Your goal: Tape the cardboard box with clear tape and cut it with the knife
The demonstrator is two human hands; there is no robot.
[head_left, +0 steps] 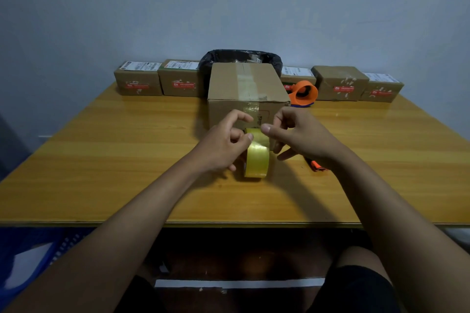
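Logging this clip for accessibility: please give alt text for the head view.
Both hands, left hand and right hand, pick at a roll of clear tape standing on edge on a wooden table, before a taped cardboard box. Small parcels line the wall.

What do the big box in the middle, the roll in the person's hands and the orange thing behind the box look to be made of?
The big box: brown cardboard, matt, with glossy tape strips along its top seam. The roll: clear plastic tape, probably; it looks yellowish, see-through and shiny. The orange thing: smooth, evenly coloured, so likely moulded plastic, perhaps a tape dispenser.
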